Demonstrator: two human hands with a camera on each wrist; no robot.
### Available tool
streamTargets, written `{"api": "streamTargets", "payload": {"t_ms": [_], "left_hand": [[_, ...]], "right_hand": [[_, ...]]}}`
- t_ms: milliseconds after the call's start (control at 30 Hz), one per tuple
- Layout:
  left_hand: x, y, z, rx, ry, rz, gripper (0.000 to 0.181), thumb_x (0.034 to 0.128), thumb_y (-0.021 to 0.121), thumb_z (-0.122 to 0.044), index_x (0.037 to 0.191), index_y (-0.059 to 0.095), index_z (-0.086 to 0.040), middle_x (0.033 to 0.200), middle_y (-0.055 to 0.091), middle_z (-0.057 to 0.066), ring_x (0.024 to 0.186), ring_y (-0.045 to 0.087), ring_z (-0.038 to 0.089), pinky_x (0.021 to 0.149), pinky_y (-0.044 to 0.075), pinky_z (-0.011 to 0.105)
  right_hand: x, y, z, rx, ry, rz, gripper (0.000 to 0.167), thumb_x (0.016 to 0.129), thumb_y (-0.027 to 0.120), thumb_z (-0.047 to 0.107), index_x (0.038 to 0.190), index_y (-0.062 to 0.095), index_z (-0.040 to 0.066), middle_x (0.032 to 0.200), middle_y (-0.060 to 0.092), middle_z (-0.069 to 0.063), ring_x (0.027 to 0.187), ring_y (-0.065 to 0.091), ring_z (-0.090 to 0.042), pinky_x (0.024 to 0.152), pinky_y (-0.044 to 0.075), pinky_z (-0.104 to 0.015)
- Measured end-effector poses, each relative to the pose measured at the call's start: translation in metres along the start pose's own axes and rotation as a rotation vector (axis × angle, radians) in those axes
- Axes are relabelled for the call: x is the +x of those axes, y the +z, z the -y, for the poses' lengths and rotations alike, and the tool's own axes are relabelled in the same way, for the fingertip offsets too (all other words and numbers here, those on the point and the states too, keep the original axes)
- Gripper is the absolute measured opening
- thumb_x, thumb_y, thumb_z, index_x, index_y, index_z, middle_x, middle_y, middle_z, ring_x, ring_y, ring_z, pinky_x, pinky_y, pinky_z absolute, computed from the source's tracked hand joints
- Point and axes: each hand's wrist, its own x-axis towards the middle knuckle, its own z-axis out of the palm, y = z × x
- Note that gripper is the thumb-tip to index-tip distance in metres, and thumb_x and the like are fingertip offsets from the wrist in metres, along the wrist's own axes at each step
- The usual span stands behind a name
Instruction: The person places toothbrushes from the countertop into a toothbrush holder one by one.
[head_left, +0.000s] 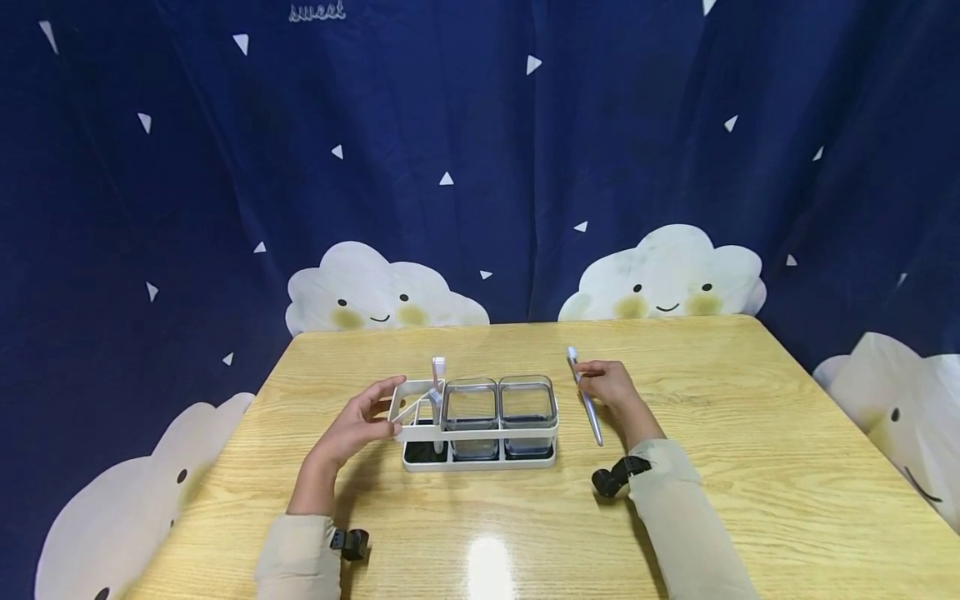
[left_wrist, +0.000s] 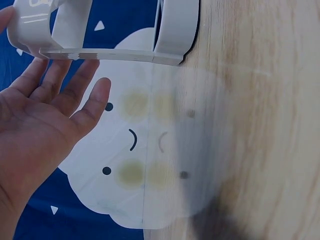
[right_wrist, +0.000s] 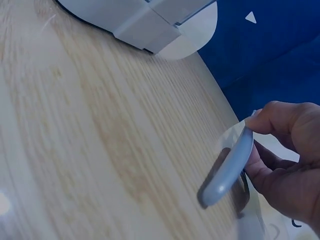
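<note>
A white rack (head_left: 480, 434) with an open frame stands mid-table, holding two clear square cups (head_left: 470, 404) side by side. In its left compartment a toothbrush with a pale head (head_left: 438, 365) stands upright; a greyish brush head (head_left: 435, 397) shows lower down in front. My left hand (head_left: 365, 421) grips the rack's left end, thumb at the front and fingers toward the back. To the right of the rack, my right hand (head_left: 609, 386) pinches a grey-blue toothbrush (right_wrist: 230, 167) by its handle. Its head points away from me; whether its lower end touches the table cannot be told.
Light wooden table (head_left: 487, 508) beneath everything, with a bright reflection near its front. A dark blue curtain (head_left: 480, 125) with white triangles and smiling clouds hangs behind and at the sides. Black wrist cameras (head_left: 349, 543) sit on both wrists.
</note>
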Motion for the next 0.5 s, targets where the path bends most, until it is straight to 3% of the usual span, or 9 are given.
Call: {"api": "streamTargets", "payload": {"t_ms": [267, 500], "left_hand": [[-0.001, 0.001, -0.001, -0.011, -0.002, 0.002, 0.073, 0.0738, 0.065, 0.0, 0.14, 0.035, -0.001, 0.131, 0.041, 0.025, 0.112, 0.046, 0.036, 0.081, 0.046, 0.036], [0.0, 0.001, -0.002, -0.008, 0.001, -0.003, 0.074, 0.0734, 0.066, 0.0, 0.14, 0.034, 0.001, 0.131, 0.042, 0.024, 0.11, 0.047, 0.034, 0.08, 0.047, 0.035]], "right_hand": [[-0.004, -0.008, 0.0, 0.068, 0.022, -0.007, 0.035, 0.082, 0.057, -0.006, 0.117, 0.058, -0.012, 0.104, 0.059, -0.027, 0.074, 0.053, -0.013, 0.063, 0.047, -0.025], [-0.005, -0.011, 0.001, 0.233, 0.044, -0.017, 0.041, 0.077, 0.055, -0.012, 0.118, 0.054, -0.015, 0.106, 0.056, -0.028, 0.073, 0.051, -0.014, 0.062, 0.045, -0.024]]}}
